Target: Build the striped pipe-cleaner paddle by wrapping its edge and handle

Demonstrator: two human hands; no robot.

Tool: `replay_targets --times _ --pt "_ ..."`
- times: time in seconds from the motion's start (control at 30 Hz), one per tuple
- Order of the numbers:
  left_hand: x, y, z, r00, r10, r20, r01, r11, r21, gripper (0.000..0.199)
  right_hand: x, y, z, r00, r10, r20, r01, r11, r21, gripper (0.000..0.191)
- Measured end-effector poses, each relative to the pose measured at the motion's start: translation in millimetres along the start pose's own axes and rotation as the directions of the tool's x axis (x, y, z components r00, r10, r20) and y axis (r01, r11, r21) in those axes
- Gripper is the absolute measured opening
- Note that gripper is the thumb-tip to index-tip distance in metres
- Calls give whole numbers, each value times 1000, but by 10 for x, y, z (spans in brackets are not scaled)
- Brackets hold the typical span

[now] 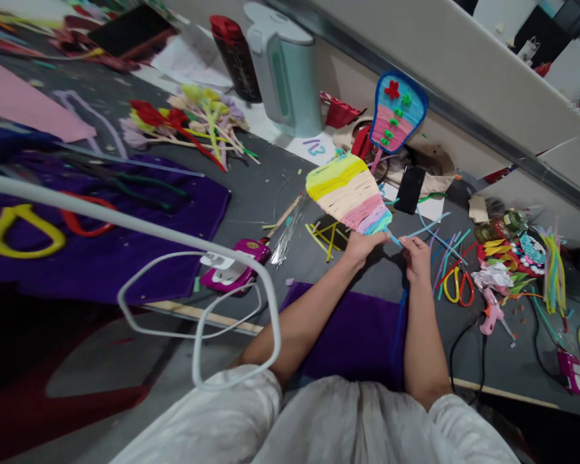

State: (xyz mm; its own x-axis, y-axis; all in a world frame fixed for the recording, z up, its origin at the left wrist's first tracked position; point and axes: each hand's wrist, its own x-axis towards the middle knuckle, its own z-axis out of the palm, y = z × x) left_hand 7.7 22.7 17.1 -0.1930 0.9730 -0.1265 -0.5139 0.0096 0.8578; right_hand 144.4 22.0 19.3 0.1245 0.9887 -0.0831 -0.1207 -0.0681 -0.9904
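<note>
Here are the 2 hands, close together above the desk [256, 200], both working at the narrow end of a striped fan [343, 187]! The fan sits just beyond the fingers, its wide yellow edge pointing away to the upper left, with bands of cream, pink, lilac and blue running down towards the grip. The left hand [364, 248] is closed at that narrow end, thumb along it, its other fingers partly hidden. And the right hand [416, 258], just beside it, pinches the blue stem [394, 239] between thumb and fingertips, with loose blue strands reaching out past it to the right. Below, between the forearms, lies a purple cloth [350, 328]. Look beyond the fan: a blue-rimmed paddle [399, 113] stands up with red and green flower shapes on it, and a dark phone [410, 190] lies near its foot. Over on the right, scissors [459, 285] with 1 yellow and 1 red handle loop, a pink glue gun [492, 312] close by, and a bundle of fuzzy stems [554, 270] further out! On the far side, a pale blue jug [297, 84] stands beside a red-lidded bottle [236, 64], with a heap of fuzzy flowers [188, 119] on the near side of them.
</note>
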Motion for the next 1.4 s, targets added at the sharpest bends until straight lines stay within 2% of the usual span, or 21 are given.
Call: replay_targets --times 0.1,0.2,0.27,0.37,0.47,0.53,0.6,0.67,0.73,0.83,0.9,0.93,1.0,1.07,1.1,1.17,1.2,1.23,1.3,1.4 --pt "-20 40 -10 993 -107 56 112 990 -86 34 20 16 -38 971 184 152 -211 959 188 24" --pt "-27 37 -14 973 -206 102 220 964 -150 31 16 42 -12 917 288 275 -373 862 343 24" --pt "-29 18 -7 959 -267 98 281 938 -201 26 4 54 36 892 335 303 -442 783 437 22" --pt "-39 -9 24 942 -332 47 331 898 -290 19 -25 65 137 904 332 268 -426 720 548 19" --pt "-54 -18 63 931 -364 -24 330 870 -367 11 -61 88 251 963 240 125 -268 772 577 17" --pt "-61 -19 86 927 -370 -65 312 856 -413 8 -88 118 323 989 147 -6 -122 842 525 18" --pt "-66 -21 104 927 -362 -98 284 848 -448 8 -121 153 384 990 41 -134 17 914 404 18" --pt "-68 -25 116 931 -342 -130 247 849 -467 8 -159 180 421 967 -113 -230 162 964 210 17" --pt "-70 -27 120 934 -320 -158 214 856 -471 8 -190 188 421 911 -318 -262 322 946 -30 18" --pt "-64 -16 110 943 -283 -174 176 871 -459 9 -177 172 329 823 -545 -162 473 815 -334 19" --pt "-49 3 90 952 -256 -168 155 878 -453 12 -116 166 215 811 -579 -81 497 756 -426 22" --pt "-38 14 76 955 -244 -169 144 880 -453 13 -77 168 154 821 -568 -53 491 750 -443 24" --pt "-8 39 46 958 -218 -186 113 885 -452 16 -9 180 52 876 -482 2 427 775 -467 29" --pt "24 66 16 959 -174 -224 58 893 -446 20 9 189 14 923 -351 156 380 776 -503 30" --pt "38 80 3 958 -145 -246 22 898 -440 21 -7 189 24 915 -312 256 402 751 -524 30" --pt "56 112 -16 955 -81 -285 -50 905 -423 24 -78 174 88 843 -343 415 532 646 -547 26" --pt "58 129 -22 952 -52 -300 -80 907 -413 26 -123 160 129 799 -414 436 601 572 -558 24" --pt "57 146 -25 951 -29 -309 -103 910 -401 27 -166 143 166 759 -503 414 647 504 -573 22" --pt "45 174 -24 952 0 -307 -121 918 -377 28 -228 105 209 674 -678 293 673 401 -622 18" --pt "12 192 -10 961 12 -275 -112 931 -349 30 -239 51 181 552 -817 164 654 303 -693 15"
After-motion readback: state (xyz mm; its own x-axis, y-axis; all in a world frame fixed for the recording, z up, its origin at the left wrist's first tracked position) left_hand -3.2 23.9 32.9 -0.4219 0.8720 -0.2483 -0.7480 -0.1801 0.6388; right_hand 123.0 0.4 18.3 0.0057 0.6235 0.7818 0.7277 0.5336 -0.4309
